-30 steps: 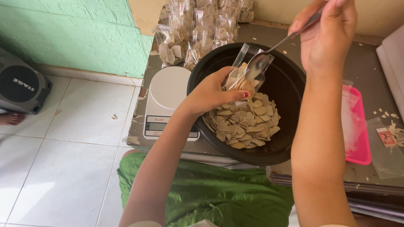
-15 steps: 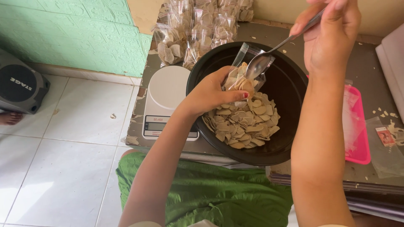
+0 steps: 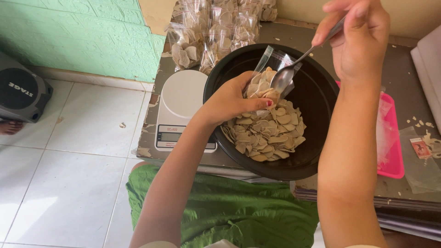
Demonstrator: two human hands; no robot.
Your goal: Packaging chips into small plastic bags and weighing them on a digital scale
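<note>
Left hand (image 3: 228, 102) grips clear bag (image 3: 265, 81) over black bowl (image 3: 317, 98), bag mouth toward 1 o'clock. Right hand (image 3: 356, 39) fingers pinch spoon (image 3: 294, 69); long axis 1 to 7 o'clock, scoop at bag mouth. Scale (image 3: 181, 108) at 9 o'clock.

Place: home snack-packing corner.
Floor: white tiles (image 3: 78, 160) are lying beside a green embossed wall (image 3: 87, 36).
Bench: a worn table (image 3: 404, 73) is carrying a digital scale (image 3: 181, 110), sealed chip bags (image 3: 216, 27) and a black bowl (image 3: 317, 92).

One head-worn camera looks steeply down (close) at the black bowl (image 3: 317, 98).
</note>
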